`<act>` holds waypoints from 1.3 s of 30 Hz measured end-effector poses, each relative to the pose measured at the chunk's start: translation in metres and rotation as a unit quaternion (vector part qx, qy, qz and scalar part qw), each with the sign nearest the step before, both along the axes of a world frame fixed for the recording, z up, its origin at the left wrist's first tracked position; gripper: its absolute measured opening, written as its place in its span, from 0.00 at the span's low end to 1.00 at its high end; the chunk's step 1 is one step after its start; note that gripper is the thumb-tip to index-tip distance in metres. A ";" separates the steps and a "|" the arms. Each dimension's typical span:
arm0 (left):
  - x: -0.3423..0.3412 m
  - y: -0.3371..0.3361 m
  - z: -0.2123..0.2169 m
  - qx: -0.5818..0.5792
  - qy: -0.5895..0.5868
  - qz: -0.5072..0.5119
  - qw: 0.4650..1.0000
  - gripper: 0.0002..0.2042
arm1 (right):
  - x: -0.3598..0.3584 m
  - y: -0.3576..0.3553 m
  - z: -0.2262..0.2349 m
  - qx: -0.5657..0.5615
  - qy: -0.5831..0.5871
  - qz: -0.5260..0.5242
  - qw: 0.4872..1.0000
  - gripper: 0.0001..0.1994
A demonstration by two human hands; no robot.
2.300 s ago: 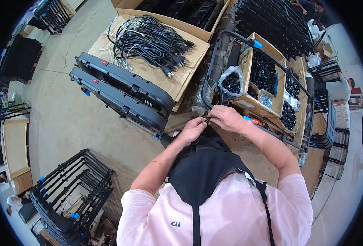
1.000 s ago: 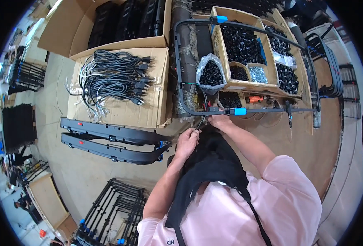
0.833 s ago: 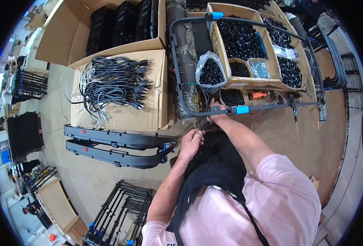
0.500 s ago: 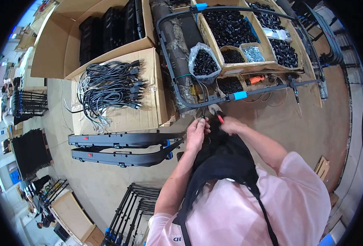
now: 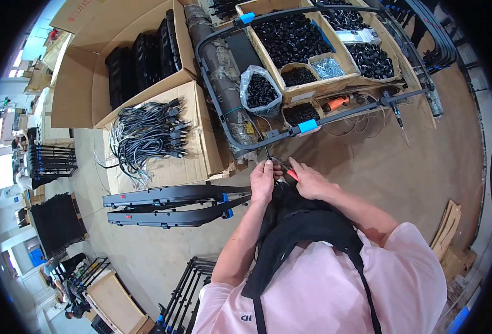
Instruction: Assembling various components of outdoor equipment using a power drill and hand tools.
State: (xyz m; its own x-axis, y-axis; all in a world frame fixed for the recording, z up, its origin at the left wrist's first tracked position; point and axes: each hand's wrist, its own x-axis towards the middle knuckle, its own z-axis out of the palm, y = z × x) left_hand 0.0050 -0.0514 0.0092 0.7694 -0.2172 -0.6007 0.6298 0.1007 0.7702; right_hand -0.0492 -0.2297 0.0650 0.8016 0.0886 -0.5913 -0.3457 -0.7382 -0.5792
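My left hand (image 5: 262,181) is closed, pinching a thin black cable (image 5: 267,151) just below the near bar of a black tubular frame (image 5: 343,116) with blue pieces on it. Red-handled pliers (image 5: 292,175) are gripped in my right hand (image 5: 311,181). Their head points left, toward the cable at my left fingertips; whether the jaws touch it is too small to tell. Both hands are close together in front of my black apron (image 5: 307,220).
A bundle of black power cords (image 5: 148,136) lies on a carton at the left, beside an open cardboard box (image 5: 76,86). Behind the frame are wooden trays of black parts (image 5: 287,42), a bag (image 5: 260,92) and an orange-handled tool (image 5: 335,103). Two long black panels (image 5: 162,217) stick out at left.
The pliers and my right hand have moved in toward my left hand and the cable. My left hand still holds the cable. The whole view has shifted slightly.
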 end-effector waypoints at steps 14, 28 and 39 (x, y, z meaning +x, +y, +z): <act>-0.007 -0.013 0.000 0.134 -0.103 0.000 0.986 0.14 | 0.006 -0.015 -0.002 -0.008 -0.016 0.118 0.993 0.43; 0.034 0.009 0.014 0.122 -0.041 -0.078 0.989 0.23 | -0.014 0.003 0.035 -0.059 -0.169 0.054 0.982 0.47; 0.139 0.004 0.056 0.607 -0.468 -0.362 0.530 0.21 | -0.026 0.063 0.030 -0.135 -0.219 -0.065 0.964 0.44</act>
State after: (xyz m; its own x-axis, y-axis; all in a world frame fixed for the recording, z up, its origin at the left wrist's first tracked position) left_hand 0.1439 -0.0477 0.0654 0.8328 -0.5499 -0.0635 -0.5511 -0.8345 -0.0014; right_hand -0.0755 -0.1670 0.0946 0.9735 -0.1398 -0.1811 -0.2118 -0.8495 -0.4832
